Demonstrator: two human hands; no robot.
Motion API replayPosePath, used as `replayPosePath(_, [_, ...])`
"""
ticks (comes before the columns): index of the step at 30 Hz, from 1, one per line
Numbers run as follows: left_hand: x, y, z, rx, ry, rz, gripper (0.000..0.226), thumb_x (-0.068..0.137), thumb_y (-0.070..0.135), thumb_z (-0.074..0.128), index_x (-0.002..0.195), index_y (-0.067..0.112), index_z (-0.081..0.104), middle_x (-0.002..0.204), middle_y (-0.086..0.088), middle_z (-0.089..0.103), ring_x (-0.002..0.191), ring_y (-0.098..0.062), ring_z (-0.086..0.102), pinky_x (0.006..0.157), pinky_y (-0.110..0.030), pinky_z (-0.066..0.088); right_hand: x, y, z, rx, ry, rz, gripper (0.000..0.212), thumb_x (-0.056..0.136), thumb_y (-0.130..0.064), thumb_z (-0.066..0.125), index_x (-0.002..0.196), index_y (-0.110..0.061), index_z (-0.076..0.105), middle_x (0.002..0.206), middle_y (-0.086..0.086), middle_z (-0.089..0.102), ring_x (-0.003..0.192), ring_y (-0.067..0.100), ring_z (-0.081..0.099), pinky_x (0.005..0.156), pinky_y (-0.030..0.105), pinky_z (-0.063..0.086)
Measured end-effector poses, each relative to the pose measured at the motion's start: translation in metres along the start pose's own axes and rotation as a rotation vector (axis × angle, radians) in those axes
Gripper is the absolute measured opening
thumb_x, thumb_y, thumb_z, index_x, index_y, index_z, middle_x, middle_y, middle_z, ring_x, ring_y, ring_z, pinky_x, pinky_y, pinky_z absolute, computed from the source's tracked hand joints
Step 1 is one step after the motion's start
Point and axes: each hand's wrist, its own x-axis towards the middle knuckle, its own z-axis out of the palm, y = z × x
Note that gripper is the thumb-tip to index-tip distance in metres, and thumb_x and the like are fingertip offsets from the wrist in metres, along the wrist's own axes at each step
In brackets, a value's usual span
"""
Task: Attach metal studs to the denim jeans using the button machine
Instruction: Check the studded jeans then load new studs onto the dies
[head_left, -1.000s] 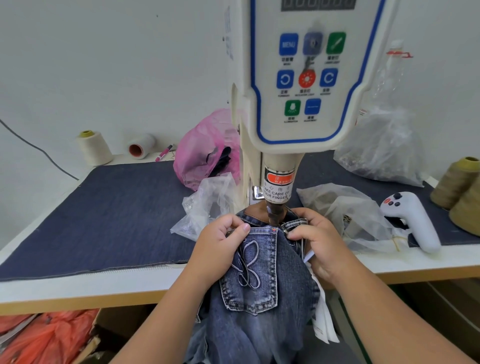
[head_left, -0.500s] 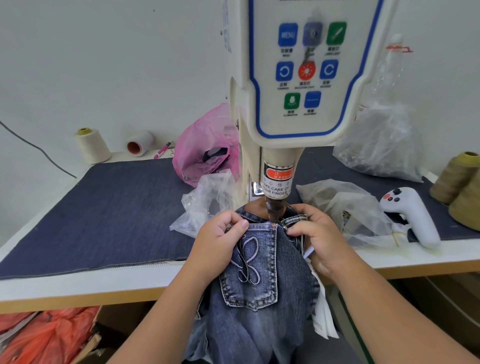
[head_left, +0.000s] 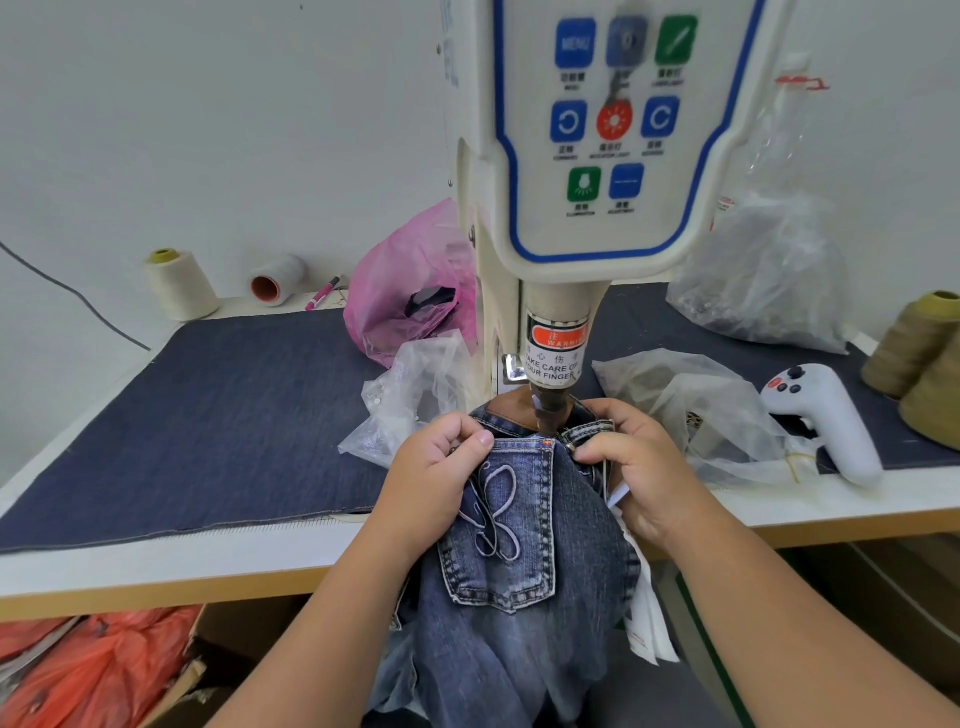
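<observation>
Jeans (head_left: 519, 613): soft, limp denim (likely stiffer at seams), draped off the near table edge.
Left hand (head_left: 441, 467): fingers pinching the pocket's left corner.
Right hand (head_left: 631, 467): fingers gripping the waistband, just right of the button machine's punch (head_left: 549, 410).

Button machine (head_left: 597, 156) cut off by top edge; display above buttons out of view. Small labels under panel buttons too blurred to read. Punch tip hidden behind jeans (head_left: 519, 545) waistband; stud beneath cannot be told. Left hand (head_left: 436, 483) fingertips tucked under pocket edge. Right hand (head_left: 639, 467) covers right waistband. Jeans legs run off near edge. Contents of far right clear bag (head_left: 763, 280) indistinct.
</observation>
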Motion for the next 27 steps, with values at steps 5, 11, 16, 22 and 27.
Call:
replayPosePath(5, [-0.0003, 0.0006, -0.0005, -0.005, -0.001, -0.015, 0.025, 0.098, 0.019, 0.059, 0.074, 0.020, 0.062, 0.069, 0.003, 0.060, 0.064, -0.005, 0.054, 0.061, -0.013, 0.043, -0.0008, -0.0008, 0.0002, 0.017, -0.013, 0.001, 0.041, 0.072, 0.021, 0.048, 0.093, -0.007, 0.070, 0.079, 0.012, 0.072, 0.068, 0.020, 0.071, 0.055, 0.029, 0.055])
replayPosePath(11, [-0.0005, 0.0005, -0.0007, -0.015, -0.005, -0.026, 0.024, 0.098, 0.020, 0.059, 0.074, 0.020, 0.062, 0.070, 0.001, 0.061, 0.066, -0.008, 0.055, 0.063, -0.015, 0.044, -0.0006, -0.0008, 0.0004, 0.013, -0.010, -0.006, 0.041, 0.071, 0.021, 0.049, 0.092, -0.007, 0.069, 0.078, 0.011, 0.072, 0.067, 0.019, 0.070, 0.054, 0.028, 0.055])
replayPosePath(16, [-0.0005, -0.0010, -0.0012, -0.004, -0.001, -0.020, 0.023, 0.098, 0.020, 0.059, 0.075, 0.020, 0.062, 0.070, 0.003, 0.060, 0.066, -0.007, 0.055, 0.063, -0.014, 0.044, 0.0000, 0.0009, -0.0018, 0.015, -0.027, -0.014, 0.044, 0.071, 0.021, 0.050, 0.082, -0.014, 0.074, 0.079, 0.011, 0.072, 0.068, 0.019, 0.071, 0.055, 0.028, 0.055])
replayPosePath(22, [0.0011, -0.0021, -0.0012, 0.012, -0.004, -0.014, 0.024, 0.098, 0.021, 0.059, 0.075, 0.021, 0.062, 0.071, 0.001, 0.060, 0.067, -0.008, 0.055, 0.064, -0.016, 0.044, 0.0001, 0.0007, -0.0014, -0.026, -0.038, -0.004, 0.037, 0.055, 0.003, 0.061, 0.085, -0.015, 0.074, 0.079, 0.010, 0.072, 0.069, 0.019, 0.071, 0.055, 0.028, 0.055])
replayPosePath(27, [0.0004, -0.0015, -0.0008, -0.005, -0.006, -0.008, 0.027, 0.098, 0.019, 0.059, 0.072, 0.023, 0.062, 0.068, 0.006, 0.060, 0.065, -0.006, 0.054, 0.063, -0.014, 0.043, 0.0006, 0.0001, -0.0018, 0.029, -0.071, -0.012, 0.047, 0.070, 0.020, 0.049, 0.075, -0.018, 0.077, 0.076, 0.010, 0.073, 0.066, 0.019, 0.071, 0.053, 0.029, 0.055])
